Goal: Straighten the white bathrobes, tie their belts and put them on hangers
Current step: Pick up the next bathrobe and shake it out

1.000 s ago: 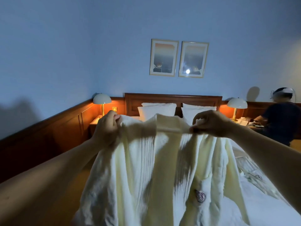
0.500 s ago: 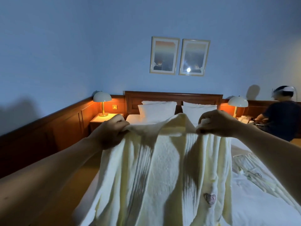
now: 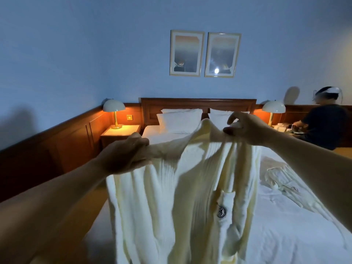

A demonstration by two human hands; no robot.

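I hold a white bathrobe up in front of me over the bed. Its long axis runs top to bottom: the collar points up toward twelve o'clock and the body hangs down toward six, past the lower edge of view. The open front faces me, with ribbed lapels falling from the collar and a dark round badge on a chest pocket at about four o'clock of the cloth.

My left hand grips the robe's shoulder at nine o'clock, fingers curled round a bunched fold. My right hand pinches the other shoulder at about two o'clock, thumb and forefinger closed on the cloth, the other fingers lifted. The right side sits higher than the left, so the shoulder line slopes down toward my left hand.

A second bathrobe lies crumpled on the white sheet at three o'clock, well apart from the one I hold.

Beyond the collar, at twelve o'clock, two white pillows lean against a wooden headboard. A lit lamp stands on a nightstand at ten o'clock, and another lamp at two. Two framed pictures hang on the blue wall above. At the far right another person in dark clothes bends over a side table.
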